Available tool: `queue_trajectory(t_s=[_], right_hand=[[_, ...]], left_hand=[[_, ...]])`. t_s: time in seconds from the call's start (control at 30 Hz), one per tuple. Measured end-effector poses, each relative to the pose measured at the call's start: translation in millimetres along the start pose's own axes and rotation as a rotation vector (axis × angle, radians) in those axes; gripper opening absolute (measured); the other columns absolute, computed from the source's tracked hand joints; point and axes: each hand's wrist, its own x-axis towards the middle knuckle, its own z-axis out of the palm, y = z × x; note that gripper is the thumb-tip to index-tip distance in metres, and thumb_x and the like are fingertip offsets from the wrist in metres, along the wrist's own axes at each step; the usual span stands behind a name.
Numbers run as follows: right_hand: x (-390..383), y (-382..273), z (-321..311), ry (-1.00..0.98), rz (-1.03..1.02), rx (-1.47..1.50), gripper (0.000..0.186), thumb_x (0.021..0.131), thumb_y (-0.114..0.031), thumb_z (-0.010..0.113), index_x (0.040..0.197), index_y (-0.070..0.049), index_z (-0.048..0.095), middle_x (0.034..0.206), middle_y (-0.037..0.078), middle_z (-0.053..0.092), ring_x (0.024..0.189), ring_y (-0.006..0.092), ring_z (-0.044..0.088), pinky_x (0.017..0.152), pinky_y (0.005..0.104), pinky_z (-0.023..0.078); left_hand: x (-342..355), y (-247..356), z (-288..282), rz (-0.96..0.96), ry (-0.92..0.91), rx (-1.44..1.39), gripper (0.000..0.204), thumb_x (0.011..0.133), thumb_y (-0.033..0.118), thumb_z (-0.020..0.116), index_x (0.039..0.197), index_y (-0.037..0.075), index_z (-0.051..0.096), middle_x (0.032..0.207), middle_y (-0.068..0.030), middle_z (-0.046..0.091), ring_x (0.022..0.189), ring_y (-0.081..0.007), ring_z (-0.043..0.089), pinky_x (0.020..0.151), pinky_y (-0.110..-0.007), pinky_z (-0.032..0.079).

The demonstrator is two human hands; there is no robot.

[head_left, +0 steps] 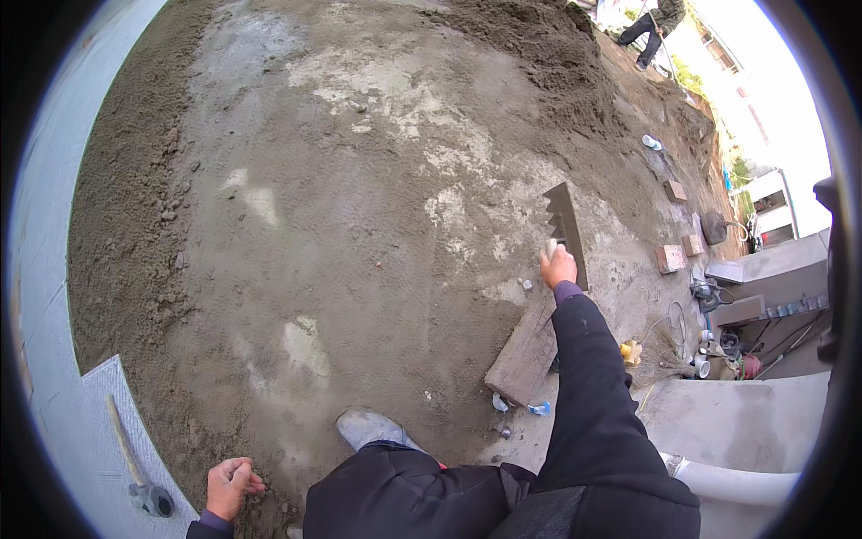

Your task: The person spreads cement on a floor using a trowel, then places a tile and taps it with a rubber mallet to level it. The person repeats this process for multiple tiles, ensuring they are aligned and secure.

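Note:
My right hand [558, 267] grips the pale handle of a long, dark, notched trowel [567, 229], angled over grey, sandy mortar and patchy concrete [359, 225]. Beneath my right forearm lies a brown slab [519, 355]. My left hand [233, 485] hovers low over the damp sand at lower left, fingers loosely curled together with nothing visible in them. Beside it, a mallet [150, 497] with a dark head and wooden handle rests on a pale grey laid slab [63, 341]. My grey shoe [375, 429] stands on the mortar.
Sand heaps [593, 72] line the far side, where a person [648, 31] works. Loose bricks [671, 259], a dark bucket [715, 228], power tools [705, 292] and clutter line the right edge. A white pipe [736, 482] lies at lower right. A paved strip borders the left.

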Motion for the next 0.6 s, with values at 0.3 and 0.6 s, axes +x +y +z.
queue_trajectory(t_s=[0.3,0.6], right_hand=[[4,-11,9,-0.043,-0.055,-0.016,0.042,0.095,-0.040,0.075,0.109,0.000,0.070,0.104,0.028,0.076,0.101,0.0451,0.075,0.089,0.0544,0.060],[-78,-151,-95,-0.401,-0.302,1.101,0.029,0.098,-0.028,0.077,0.101,-0.001,0.067,0.073,0.000,0.063,0.060,0.0089,0.059,0.054,0.0295,0.048]], left_hand=[[-10,2,-6,-0.019,0.021,0.021,0.035,0.107,0.021,0.060,0.126,-0.009,0.063,0.088,-0.0142,0.074,0.074,-0.0236,0.077,0.067,-0.032,0.061],[-17,19,2,-0.018,0.010,-0.059,0.041,0.107,0.026,0.063,0.129,-0.008,0.063,0.093,-0.0145,0.075,0.080,-0.0223,0.077,0.071,-0.031,0.060]])
